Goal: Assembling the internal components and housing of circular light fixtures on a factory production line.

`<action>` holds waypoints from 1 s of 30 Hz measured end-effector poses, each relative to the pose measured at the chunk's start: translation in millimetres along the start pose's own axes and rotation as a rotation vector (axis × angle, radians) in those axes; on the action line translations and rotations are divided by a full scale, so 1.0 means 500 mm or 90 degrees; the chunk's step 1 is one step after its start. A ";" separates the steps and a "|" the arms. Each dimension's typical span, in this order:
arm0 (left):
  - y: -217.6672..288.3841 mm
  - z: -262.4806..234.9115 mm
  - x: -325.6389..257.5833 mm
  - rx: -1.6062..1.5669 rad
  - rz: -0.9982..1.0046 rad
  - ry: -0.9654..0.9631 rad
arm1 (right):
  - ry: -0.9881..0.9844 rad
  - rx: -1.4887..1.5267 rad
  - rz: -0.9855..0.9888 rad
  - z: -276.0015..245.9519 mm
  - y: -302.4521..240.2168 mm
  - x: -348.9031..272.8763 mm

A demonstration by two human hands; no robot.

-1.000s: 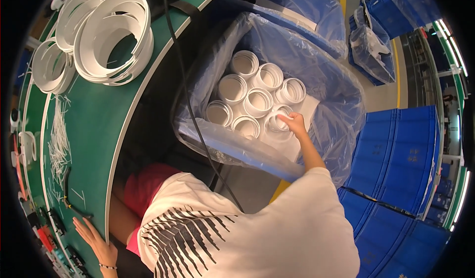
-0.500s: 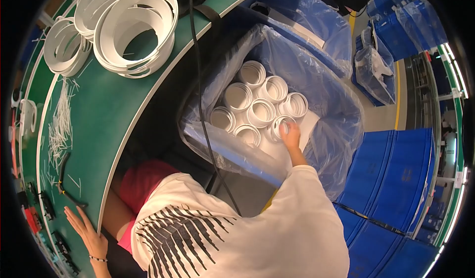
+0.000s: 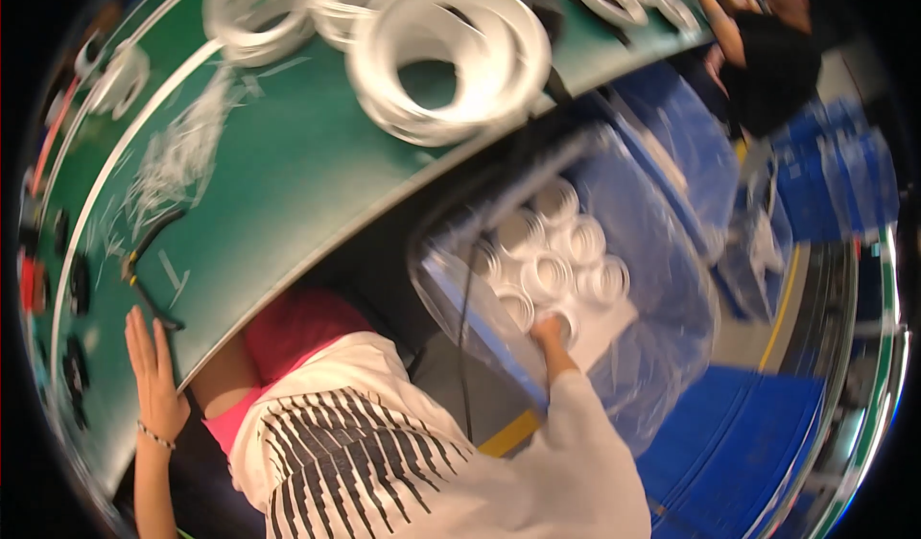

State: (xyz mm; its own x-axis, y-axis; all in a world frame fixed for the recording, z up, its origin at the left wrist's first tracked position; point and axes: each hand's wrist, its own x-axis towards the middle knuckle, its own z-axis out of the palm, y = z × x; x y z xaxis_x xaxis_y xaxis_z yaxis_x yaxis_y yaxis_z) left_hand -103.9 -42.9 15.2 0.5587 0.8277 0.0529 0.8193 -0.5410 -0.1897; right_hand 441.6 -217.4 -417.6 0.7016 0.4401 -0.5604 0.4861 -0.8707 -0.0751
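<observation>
From my distant seat, starting at the left, I am seeing the cutters lying on the green table, with the left hand resting just beside them at the edge — fingers stretched out, gripping nothing. Beyond, thin white strips are lying in a loose heap, and past those, white hoops are standing in stacks, overlapping too much for me to be counting them.

In the middle, a black cable is hanging in front of the lined blue bin. Inside, white rings are standing in a cluster on a pale sheet. I am counting about eight of them already in there, including the one at the right hand, and bare sheet is showing to their right. That hand is reaching down at the nearest ring, its fingers blurring — I cannot tell whether they are clamping the rim or only touching it. The hoops are remaining outside the bin, and I am unsure whether they are matching the rings.

At the right, blue crates are standing near the bin, and a person in black is reaching over the table's far end
</observation>
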 end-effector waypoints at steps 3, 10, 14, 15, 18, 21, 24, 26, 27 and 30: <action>-0.002 -0.009 0.004 -0.008 -0.012 -0.046 | -0.128 -0.032 -0.077 -0.008 0.068 -0.014; -0.009 -0.030 -0.010 -0.049 -0.008 -0.108 | -0.163 0.504 0.136 -0.106 0.192 -0.108; -0.016 -0.026 -0.015 0.042 0.031 -0.083 | 0.371 0.276 0.044 -0.280 0.079 -0.223; -0.019 -0.026 -0.016 0.027 0.041 -0.091 | 0.605 0.269 -0.017 -0.337 0.018 -0.267; -0.016 -0.038 0.008 -0.017 0.055 -0.093 | 0.766 0.693 -0.193 -0.506 -0.163 -0.404; -0.012 -0.050 0.027 -0.066 0.090 -0.057 | -0.021 1.363 -0.895 -0.593 -0.307 -0.468; -0.014 -0.064 0.038 -0.163 0.111 -0.038 | -0.269 1.502 -0.574 -0.638 -0.564 -0.632; -0.028 -0.059 0.033 -0.210 0.134 -0.007 | -0.406 1.483 -0.453 -0.610 -0.650 -0.639; -0.033 -0.053 0.024 -0.235 0.137 0.012 | -0.552 1.473 -0.475 -0.592 -0.687 -0.619; -0.039 -0.025 0.000 -0.245 0.155 0.046 | -0.652 1.448 -0.340 -0.567 -0.761 -0.594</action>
State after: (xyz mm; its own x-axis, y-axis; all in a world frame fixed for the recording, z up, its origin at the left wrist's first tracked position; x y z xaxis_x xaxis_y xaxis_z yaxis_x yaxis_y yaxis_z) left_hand -118.6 -34.2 31.0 0.7378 0.6639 0.1219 0.6432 -0.7463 0.1715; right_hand 196.0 45.3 11.4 0.1247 0.9727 -0.1955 -0.9770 0.0860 -0.1950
